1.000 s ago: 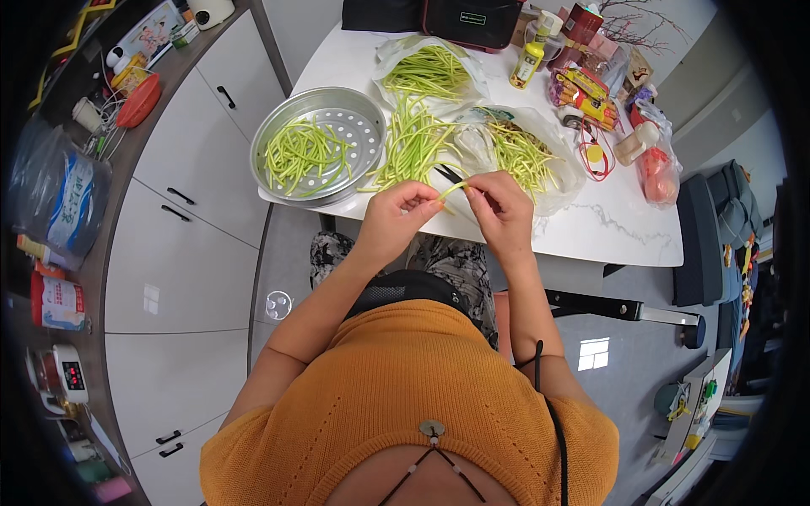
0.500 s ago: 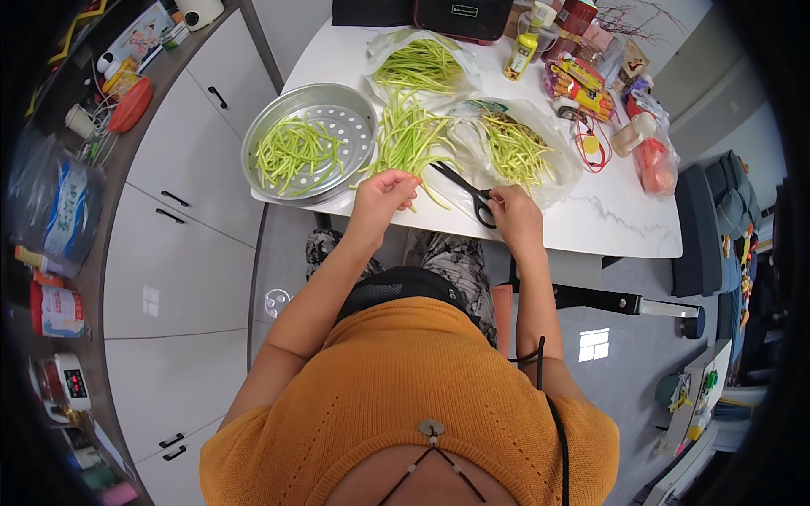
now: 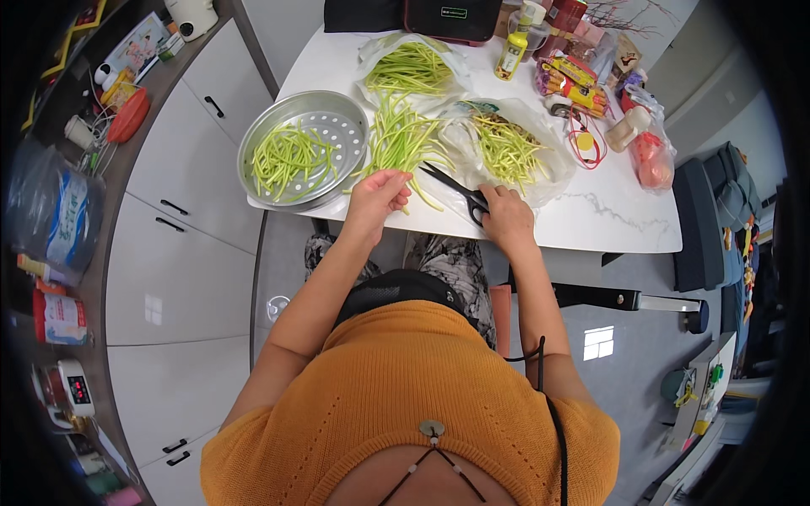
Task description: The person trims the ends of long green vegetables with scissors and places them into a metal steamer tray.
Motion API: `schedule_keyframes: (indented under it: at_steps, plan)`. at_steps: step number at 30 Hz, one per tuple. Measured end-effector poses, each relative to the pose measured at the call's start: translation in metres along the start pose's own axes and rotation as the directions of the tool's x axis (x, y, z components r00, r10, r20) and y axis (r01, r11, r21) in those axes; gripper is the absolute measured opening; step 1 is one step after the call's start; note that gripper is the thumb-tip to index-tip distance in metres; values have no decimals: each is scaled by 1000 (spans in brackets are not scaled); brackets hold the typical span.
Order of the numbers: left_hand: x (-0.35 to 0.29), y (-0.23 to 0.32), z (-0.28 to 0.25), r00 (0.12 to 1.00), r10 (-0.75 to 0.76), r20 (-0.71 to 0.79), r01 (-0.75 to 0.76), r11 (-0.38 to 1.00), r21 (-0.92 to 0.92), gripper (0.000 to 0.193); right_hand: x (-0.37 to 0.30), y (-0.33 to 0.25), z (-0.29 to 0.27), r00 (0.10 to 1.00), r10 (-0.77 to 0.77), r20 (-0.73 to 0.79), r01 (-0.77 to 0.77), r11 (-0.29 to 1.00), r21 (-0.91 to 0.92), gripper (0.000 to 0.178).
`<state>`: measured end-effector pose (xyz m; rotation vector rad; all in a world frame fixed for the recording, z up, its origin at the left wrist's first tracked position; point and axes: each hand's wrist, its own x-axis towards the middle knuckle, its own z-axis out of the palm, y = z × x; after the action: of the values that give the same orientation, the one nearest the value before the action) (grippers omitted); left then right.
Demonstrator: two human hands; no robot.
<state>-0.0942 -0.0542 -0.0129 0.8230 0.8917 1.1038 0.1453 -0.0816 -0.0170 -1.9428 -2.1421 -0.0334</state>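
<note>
Black scissors (image 3: 454, 185) lie at the table's near edge, their blades pointing up and left. My right hand (image 3: 509, 221) is closed on their handles. To the left, my left hand (image 3: 376, 202) is held in a pinch with its thumb and fingertips together; whatever is between them is too small to make out. Just beyond it spreads a loose bunch of long green stems (image 3: 401, 139). A round metal steamer tray (image 3: 344, 126) with holes stands at the left, and cut green pieces (image 3: 291, 160) lie heaped in it.
Behind the bunch, a plastic bag (image 3: 369, 61) holds more long stems. Another open bag (image 3: 553, 143), right of the scissors, holds paler stem pieces. A yellow bottle (image 3: 510, 57), packaged snacks (image 3: 574, 88) and a red-corded item (image 3: 585, 142) stand farther right. White cabinets (image 3: 181, 270) line the left side.
My right hand has turned slightly and covers more of the scissors' handles. The scissors have shifted a little left. My left hand keeps its pinch; the whole view has moved slightly.
</note>
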Motion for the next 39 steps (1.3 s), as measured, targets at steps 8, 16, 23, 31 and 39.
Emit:
schedule_keyframes:
  at_steps: [8, 16, 23, 31, 39]
  plan:
    - [6, 4, 3, 999, -25, 40, 27, 999, -47, 20, -3, 3, -26, 997, 20, 69, -20, 1000, 5, 36]
    - [27, 1, 10, 991, -80, 107, 92, 989, -114, 19, -20, 44, -25, 902, -54, 427, -332, 546, 770, 46]
    - [46, -5, 35, 977, -121, 178, 137, 987, -85, 18, -31, 40, -21, 886, -211, 412, -457, -257, 852, 66]
    - [67, -6, 74, 978, -112, 178, 126, 990, -70, 18, -38, 49, -11, 920, -120, 372, -390, -220, 894, 61]
    - [92, -19, 97, 989, -75, 130, 79, 997, -21, 15, -43, 36, -33, 900, 41, 434, -435, 115, 893, 41]
